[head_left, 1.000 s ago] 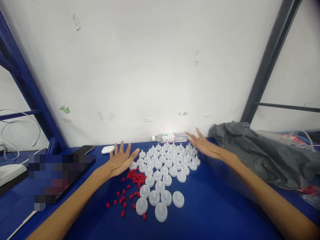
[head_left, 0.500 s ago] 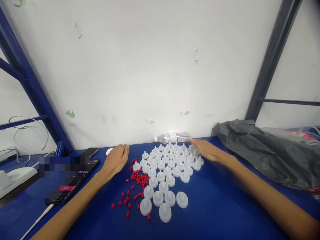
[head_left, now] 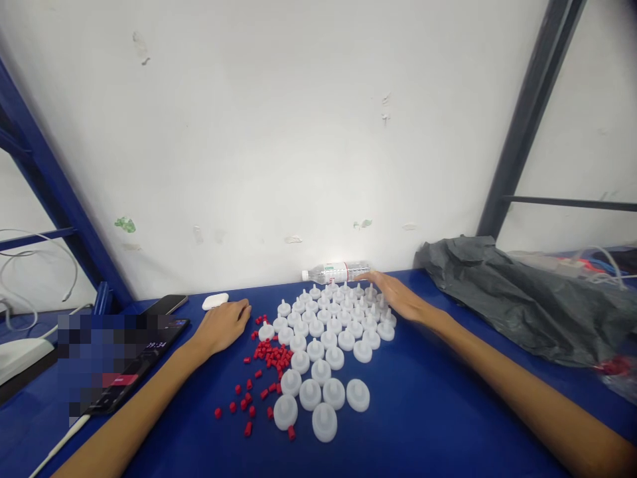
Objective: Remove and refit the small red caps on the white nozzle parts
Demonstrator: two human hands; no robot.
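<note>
My left hand (head_left: 226, 325) rests palm down on the blue table, left of the pile, with its fingers loosely bent and nothing visible in them. Close behind it lies a white earbud case (head_left: 215, 301). On the far right side of the pile my right hand (head_left: 395, 295) is stretched out, fingers extended by the right end of a clear plastic bottle (head_left: 336, 271) lying on its side. Whether they touch the bottle I cannot tell. Many white round plastic caps with nozzles (head_left: 321, 372) stand between my hands. Small red caps (head_left: 273, 358) are scattered to their left.
A phone with a lit screen (head_left: 134, 372) and a white cable (head_left: 60, 448) lies at left, near another dark phone (head_left: 166, 305). A grey plastic bag (head_left: 497, 299) covers the right back. A white wall and blue metal posts (head_left: 54, 159) border the table.
The view has shifted slightly. My left hand has drawn back a little, uncovering more of the earbud case. My right fingers reach slightly farther left along the bottle. The caps have not visibly moved.
</note>
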